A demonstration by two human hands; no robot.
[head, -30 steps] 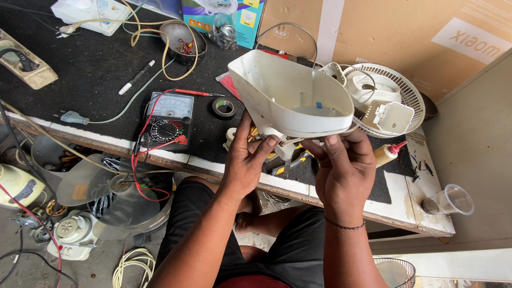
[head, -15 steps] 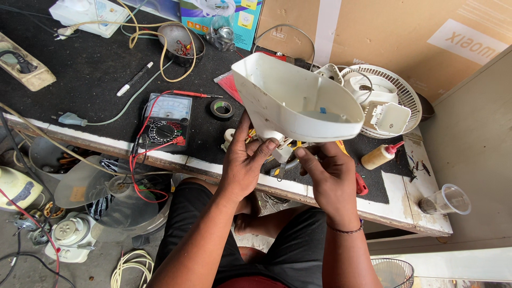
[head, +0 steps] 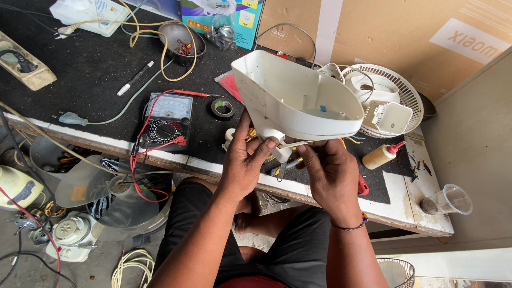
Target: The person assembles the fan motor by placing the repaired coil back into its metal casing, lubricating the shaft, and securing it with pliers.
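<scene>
white plastic fan housing (head: pixel 298 98) hangs above the black tabletop (head: pixel 80 69) edge, left hand (head: pixel 246 160) closed on its neck, right hand (head: pixel 330 170) pinching thin wires (head: pixel 290 144) beneath; a tug could snap them, or the shell tip.

Both forearms reach forward from the lap, bare to the elbows. The left hand (head: pixel 246 160) is raised with fingers curled in a grip, thumb upward. The right hand (head: pixel 332 173) sits just beside it, back to the camera, fingers pinching, wrist banded.
</scene>
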